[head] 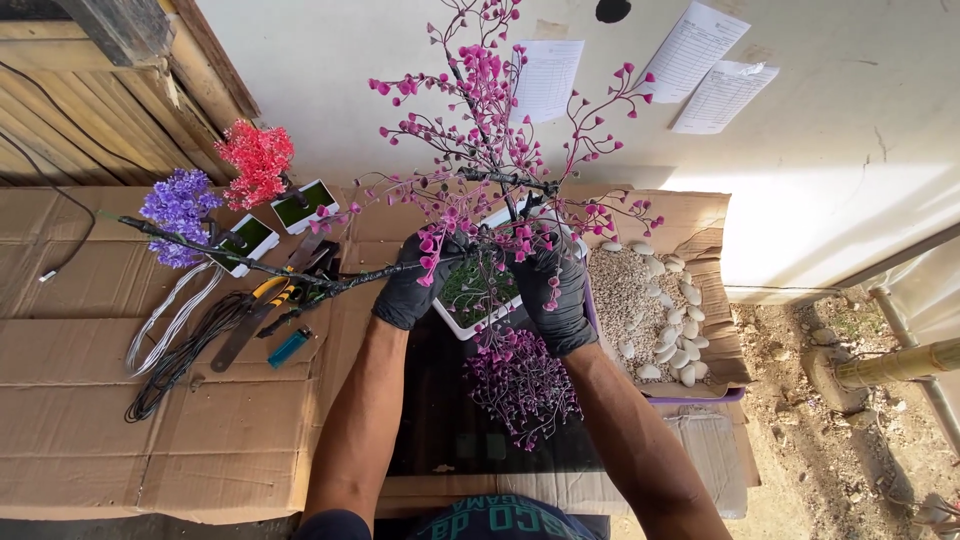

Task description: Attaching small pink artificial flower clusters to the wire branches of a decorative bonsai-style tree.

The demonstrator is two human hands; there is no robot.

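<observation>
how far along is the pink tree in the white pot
Done: two small trees, purple and red, stand finished in their pots. The pink tree is already branched and standing in its white pot.

In hand: the left hand and right hand, both gloved, work at the trunk base.

Left: probably the pebbles, still in their tray, and the purple sprigs lying loose.

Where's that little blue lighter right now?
The blue lighter lies on the cardboard left of the person's left hand, just below the pliers and right of the wire bundles.
</observation>
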